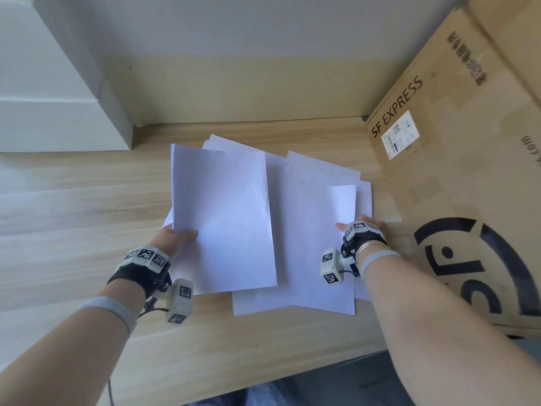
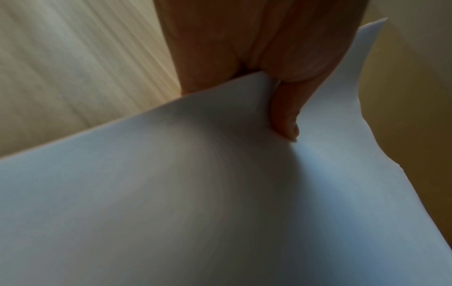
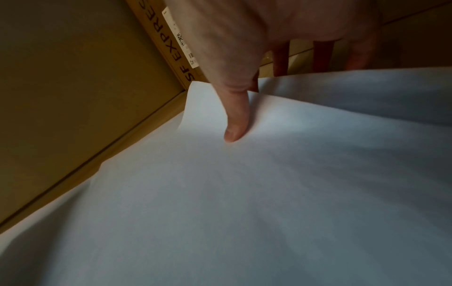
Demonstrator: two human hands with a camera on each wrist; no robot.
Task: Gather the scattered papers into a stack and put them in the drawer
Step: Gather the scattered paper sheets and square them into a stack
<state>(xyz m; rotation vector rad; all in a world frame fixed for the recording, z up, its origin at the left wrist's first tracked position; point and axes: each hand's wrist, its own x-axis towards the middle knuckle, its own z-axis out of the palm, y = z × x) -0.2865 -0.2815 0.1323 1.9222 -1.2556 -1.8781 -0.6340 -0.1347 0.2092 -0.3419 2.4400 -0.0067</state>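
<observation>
Looking like an office or mailroom-type workspace, not a kitchen or lab. Pale wood-grain counter is running up against a plain grey-white wall with a beige lower band. A large cardboard shipping box printed "SF EXPRESS", with a shipping label stuck on its side, is standing at the right end of the counter. A white box or cabinet block is sitting in the back left corner. Plain white paper sheets are lying overlapped across the middle of the counter. Daylight is falling across the wood from the left. Exact room type is staying unclear.
</observation>
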